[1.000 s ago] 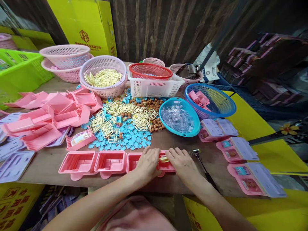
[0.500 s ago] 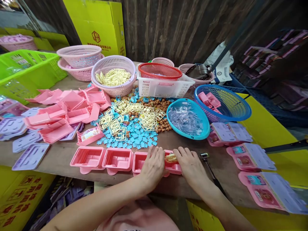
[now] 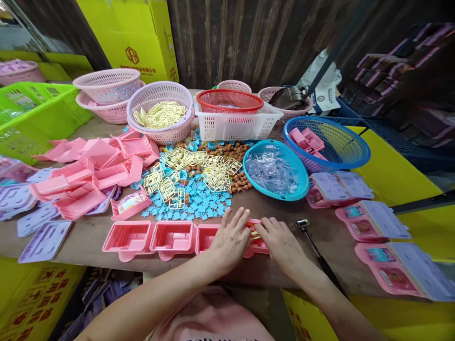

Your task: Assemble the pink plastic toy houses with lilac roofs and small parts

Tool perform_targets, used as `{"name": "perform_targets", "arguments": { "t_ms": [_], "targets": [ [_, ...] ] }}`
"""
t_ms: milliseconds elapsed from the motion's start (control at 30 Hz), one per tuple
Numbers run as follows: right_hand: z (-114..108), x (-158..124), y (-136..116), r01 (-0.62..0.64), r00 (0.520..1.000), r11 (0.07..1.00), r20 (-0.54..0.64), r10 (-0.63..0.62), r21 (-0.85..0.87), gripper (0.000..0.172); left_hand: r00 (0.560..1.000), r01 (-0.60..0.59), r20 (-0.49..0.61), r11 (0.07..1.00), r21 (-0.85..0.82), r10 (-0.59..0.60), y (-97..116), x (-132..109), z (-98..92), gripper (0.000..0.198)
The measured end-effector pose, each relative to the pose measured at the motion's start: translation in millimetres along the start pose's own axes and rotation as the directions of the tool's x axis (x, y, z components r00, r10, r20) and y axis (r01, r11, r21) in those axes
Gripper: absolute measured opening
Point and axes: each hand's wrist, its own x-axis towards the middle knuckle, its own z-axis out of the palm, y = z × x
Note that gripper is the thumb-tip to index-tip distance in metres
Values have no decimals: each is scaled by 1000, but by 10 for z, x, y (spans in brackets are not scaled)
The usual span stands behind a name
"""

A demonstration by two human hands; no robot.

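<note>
Several pink plastic boxes with open tops stand in a row along the table's front, among them a left-hand box (image 3: 128, 233) and a box beside it (image 3: 174, 237). My left hand (image 3: 232, 239) lies over the right part of the row, fingers stretched out and apart, thumb hidden. Over the right end box (image 3: 261, 247), my right hand (image 3: 280, 237) has its fingers bent down against a small cream-and-orange packet (image 3: 254, 235), which is mostly covered. Behind the hands lie loose blue plastic pieces (image 3: 199, 196) and cream frames of parts (image 3: 216, 173).
A ratchet-like tool (image 3: 313, 244) lies right of my hands, near finished-looking pink and purple cases (image 3: 387, 274). Behind are a turquoise basin (image 3: 304, 187) of clear parts, a blue basket (image 3: 350, 147), and pink trays (image 3: 110, 175) heaped at left.
My left hand has shifted slightly right and spread its fingers more. Less of the packet shows between my hands. The camera view has tilted slightly.
</note>
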Motion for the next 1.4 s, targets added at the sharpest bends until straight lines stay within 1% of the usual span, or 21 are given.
{"name": "perform_targets", "arguments": {
  "t_ms": [33, 100, 167, 267, 300, 367, 433, 533, 567, 667, 733, 800, 833, 900, 967, 1133, 1167, 1267, 1333, 1400],
  "targets": [
    [23, 7, -17, -15, 1000, 1000, 2, 15, -21, 21, 998, -36, 47, 999, -36, 37, -34, 47, -17, 26],
    [67, 18, -36, -58, 998, 998, 7, 58, -24, 19, 988, -68, 131, 992, -107, 82, -85, 130, -43, 39],
    [87, 17, -24, -89, 996, 995, 30, 87, 52, 19, 980, -28, 192, 986, -165, 59, -107, 186, -60, 48],
    [76, -18, 41, -93, 996, 970, 16, 92, 224, 25, 973, 63, 230, 970, -236, -7, -103, 211, -82, 50],
    [75, -40, 66, -91, 995, 963, -11, 97, 255, 31, 974, 78, 226, 964, -255, -19, -98, 206, -87, 50],
    [101, -93, 106, -103, 991, 962, -60, 122, 253, 43, 980, 77, 198, 959, -272, -23, -90, 184, -89, 54],
    [162, -148, 122, -125, 989, 967, -47, 139, 222, 48, 988, 37, 157, 969, -243, 2, -84, 149, -72, 57],
    [266, -199, 112, -148, 989, 961, 49, 141, 235, 49, 991, -57, 109, 991, -125, 71, -72, 71, -17, 45],
    [291, -201, 107, -167, 986, 952, 59, 157, 257, 49, 993, -79, 87, 994, -75, 85, -66, 44, 0, 43],
    [331, -159, 101, -226, 972, 913, 18, 233, 339, 49, 991, -135, -2, 990, 45, 135, -29, 1, 18, 45],
    [343, -111, 106, -223, 968, 882, -13, 250, 416, 44, 989, -150, -2, 986, 69, 151, 7, 40, 4, 37],
    [354, -67, 119, -209, 963, 832, -40, 267, 515, 38, 991, -127, 53, 991, 43, 124, 43, 137, -14, 23],
    [357, -51, 127, -210, 956, 798, -54, 289, 565, 36, 991, -103, 87, 995, 15, 101, 56, 198, -20, 19],
    [357, -38, 150, -221, 936, 739, -74, 344, 636, 34, 987, -61, 149, 997, -51, 68, 65, 314, -22, 16],
    [351, -47, 180, -230, 923, 714, -83, 375, 661, 31, 983, -19, 178, 995, -95, 36, 55, 387, -14, 15],
    [347, -75, 267, -249, 907, 724, -107, 407, 643, 25, 967, 157, 224, 973, -168, -117, 29, 384, -10, 24],
    [348, -68, 279, -249, 908, 727, -107, 405, 640, 25, 963, 162, 237, 975, -149, -124, 34, 379, -16, 22],
    [330, -13, 300, -228, 923, 743, -105, 371, 629, 26, 959, 125, 259, 992, -30, -113, 69, 389, -47, 13],
    [285, 56, 314, -203, 928, 764, -128, 349, 612, 26, 955, 119, 270, 993, 21, -120, 103, 396, -74, 15],
    [213, 169, 335, -176, 928, 784, -164, 333, 595, 25, 958, 127, 255, 991, 38, -133, 133, 384, -106, 18]
  ]
}}
